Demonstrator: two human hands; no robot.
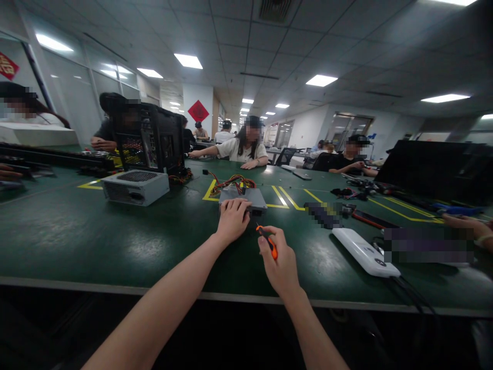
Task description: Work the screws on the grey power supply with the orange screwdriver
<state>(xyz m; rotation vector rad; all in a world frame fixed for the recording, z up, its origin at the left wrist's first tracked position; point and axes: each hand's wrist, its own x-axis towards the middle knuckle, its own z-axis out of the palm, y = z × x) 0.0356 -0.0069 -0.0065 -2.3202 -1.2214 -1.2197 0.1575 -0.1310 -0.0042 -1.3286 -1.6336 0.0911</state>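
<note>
A grey computer power supply (256, 197) lies on the green table in front of me, its bundle of coloured cables (239, 182) heaped at the far side. My left hand (233, 218) grips its near left edge, the fingers over the top and curled at the front. In my right hand (279, 257) is an orange and black screwdriver (272, 247), held between thumb and fingers. The screwdriver's tip points up and left, just short of the power supply's near face. Whether it touches a screw is too small to tell.
Left of my hands stands a second power supply (135, 187), with an open black computer case (154, 136) behind it. A white power bank-like device (365, 252) with cables lies to the right. A dark monitor (435, 172) is farther right. Other people sit around the table (96, 246).
</note>
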